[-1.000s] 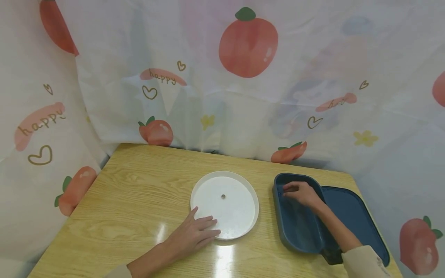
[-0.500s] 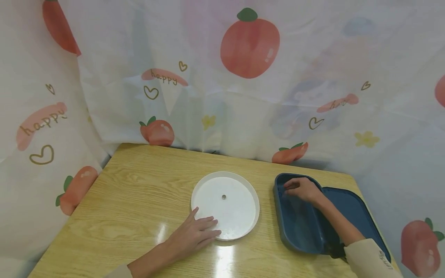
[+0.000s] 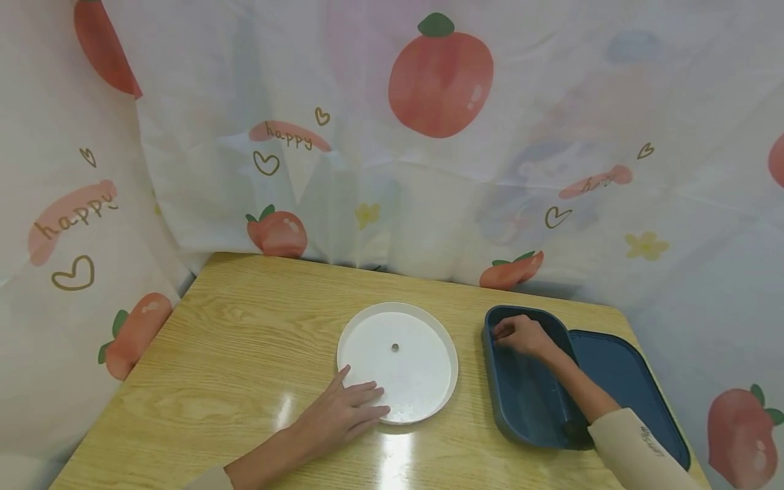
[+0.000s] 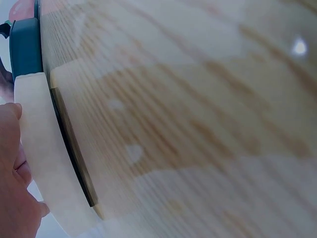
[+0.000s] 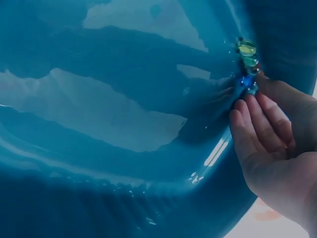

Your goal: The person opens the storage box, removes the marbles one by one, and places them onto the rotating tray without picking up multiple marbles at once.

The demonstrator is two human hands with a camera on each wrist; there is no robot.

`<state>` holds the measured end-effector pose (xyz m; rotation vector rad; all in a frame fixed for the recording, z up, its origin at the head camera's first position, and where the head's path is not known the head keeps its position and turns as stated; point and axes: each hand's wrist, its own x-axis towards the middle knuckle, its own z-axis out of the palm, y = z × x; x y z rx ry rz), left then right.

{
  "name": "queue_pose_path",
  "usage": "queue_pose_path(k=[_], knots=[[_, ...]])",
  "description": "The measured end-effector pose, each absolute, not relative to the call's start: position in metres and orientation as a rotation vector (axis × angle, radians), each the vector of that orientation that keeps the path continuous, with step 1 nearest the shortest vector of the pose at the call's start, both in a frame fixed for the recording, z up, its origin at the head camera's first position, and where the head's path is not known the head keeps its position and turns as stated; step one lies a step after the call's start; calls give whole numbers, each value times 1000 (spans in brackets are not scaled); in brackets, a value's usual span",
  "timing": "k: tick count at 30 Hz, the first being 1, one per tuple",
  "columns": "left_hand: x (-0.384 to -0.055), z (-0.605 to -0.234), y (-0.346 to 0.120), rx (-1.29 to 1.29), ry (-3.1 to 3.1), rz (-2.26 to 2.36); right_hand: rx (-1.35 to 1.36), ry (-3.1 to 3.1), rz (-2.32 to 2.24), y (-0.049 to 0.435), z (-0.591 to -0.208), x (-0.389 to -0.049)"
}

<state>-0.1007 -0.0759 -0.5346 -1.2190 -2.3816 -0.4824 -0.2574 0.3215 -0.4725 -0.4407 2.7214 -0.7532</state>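
Note:
My right hand [image 3: 525, 336] reaches into a deep dark blue bin [image 3: 505, 415], its fingertips at the left wall. In the right wrist view, several glass marbles [image 5: 248, 49], yellow-green, green and blue, lie in a row along the wall's foot. Thumb and fingers close round a blue-tinted marble [image 5: 252, 88] at the row's end. My left hand [image 3: 343, 412] rests with spread fingers over the near left rim of a round white tray [image 3: 422, 381]. A small grey round spot shows in the tray's middle. In the left wrist view, fingers lie along the tray's side [image 4: 42, 144].
A flat dark blue lid [image 3: 631, 381] lies right of the bin, partly under it and the forearm. Both sit on a wood-grain table [image 3: 245, 340]. A white curtain [image 3: 343, 177] with fruit prints hangs behind and along both sides.
My right hand rose slightly, then moved left and down to the bin's left wall. The left hand and the white tray have stayed in place.

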Motion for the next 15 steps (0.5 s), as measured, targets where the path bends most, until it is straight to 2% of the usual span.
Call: queue_pose_path(k=[15], knots=[[-100,-533,-76,-1223,-2363,-495,-483,2784,-745,319,-479,-255]])
